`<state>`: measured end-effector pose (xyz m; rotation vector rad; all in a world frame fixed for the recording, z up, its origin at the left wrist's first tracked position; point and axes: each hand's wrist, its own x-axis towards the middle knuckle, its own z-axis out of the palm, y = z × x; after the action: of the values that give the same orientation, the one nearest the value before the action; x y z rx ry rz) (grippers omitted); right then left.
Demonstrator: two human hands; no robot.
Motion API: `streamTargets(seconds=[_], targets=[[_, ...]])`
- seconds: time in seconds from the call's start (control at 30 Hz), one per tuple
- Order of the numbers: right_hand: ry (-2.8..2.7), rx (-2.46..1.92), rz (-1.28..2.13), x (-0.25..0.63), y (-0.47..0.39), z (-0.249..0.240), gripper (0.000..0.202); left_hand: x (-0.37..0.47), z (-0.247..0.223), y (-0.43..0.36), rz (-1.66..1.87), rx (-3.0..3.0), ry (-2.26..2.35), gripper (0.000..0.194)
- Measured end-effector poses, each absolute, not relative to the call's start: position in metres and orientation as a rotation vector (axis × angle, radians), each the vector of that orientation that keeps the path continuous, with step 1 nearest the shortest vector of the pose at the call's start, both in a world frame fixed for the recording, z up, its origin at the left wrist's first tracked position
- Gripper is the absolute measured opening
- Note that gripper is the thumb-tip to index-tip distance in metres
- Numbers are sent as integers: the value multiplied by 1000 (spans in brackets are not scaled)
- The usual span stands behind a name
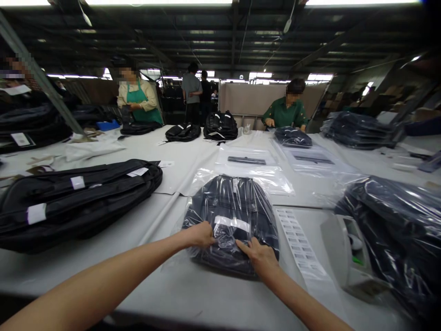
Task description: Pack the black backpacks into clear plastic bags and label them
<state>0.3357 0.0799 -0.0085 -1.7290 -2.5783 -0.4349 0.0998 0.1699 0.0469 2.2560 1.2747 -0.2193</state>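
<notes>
A dark backpack (223, 200) lies in front of me inside a clear plastic bag (262, 216), with a white strip across its front. On the left part of the bag rests my left hand (202, 233), its fingers curled in and closed on the plastic. My right hand (261, 257) touches the lower right part of the bag, index finger stretched out toward the left and the other fingers partly bent. The plastic looks wrinkled between the two hands.
Black backpacks (103, 193) lie at left. Bagged ones (396, 225) are piled at right behind a tape dispenser (354, 257) and a label sheet (299, 239). Flat plastic bags (251, 158) lie ahead. Across the table (193, 294), co-workers (285, 110) handle packs.
</notes>
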Motion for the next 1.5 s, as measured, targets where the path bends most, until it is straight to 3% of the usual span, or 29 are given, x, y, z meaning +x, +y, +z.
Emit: streamTargets(seconds=[0.2,0.43,0.5,0.6,0.7,0.8,0.83,0.93,1.0,1.23,1.5], targets=[[-2568,-1722,-490,335,80,-13,47,84,63,162,-221,2182,1161,42],[-2563,-1694,-574,336,80,-15,47,40,96,151,61,2083,1020,45],[-2547,-1677,-586,337,81,-17,47,5,100,134,170,2062,959,67],[-2503,-1643,-604,339,82,-21,47,-48,80,95,273,2297,1032,116],[-2467,-1587,-607,340,82,-24,45,-70,40,64,350,2650,1238,128],[-2439,-1546,-612,341,82,-24,44,-54,12,58,651,2767,1332,119],[-2433,-1538,-615,341,82,-24,44,-44,8,62,762,2761,1302,106],[-2414,-1515,-620,341,82,-23,45,-18,11,79,1003,2652,1073,40],[-2398,-1505,-608,341,82,-23,44,-9,16,88,1085,2432,1018,17],[-2388,-1537,-443,344,79,-24,45,-1,-2,100,1101,1235,1628,38],[-2412,-1517,-459,344,81,-24,45,-4,-29,130,978,1109,1734,34]])
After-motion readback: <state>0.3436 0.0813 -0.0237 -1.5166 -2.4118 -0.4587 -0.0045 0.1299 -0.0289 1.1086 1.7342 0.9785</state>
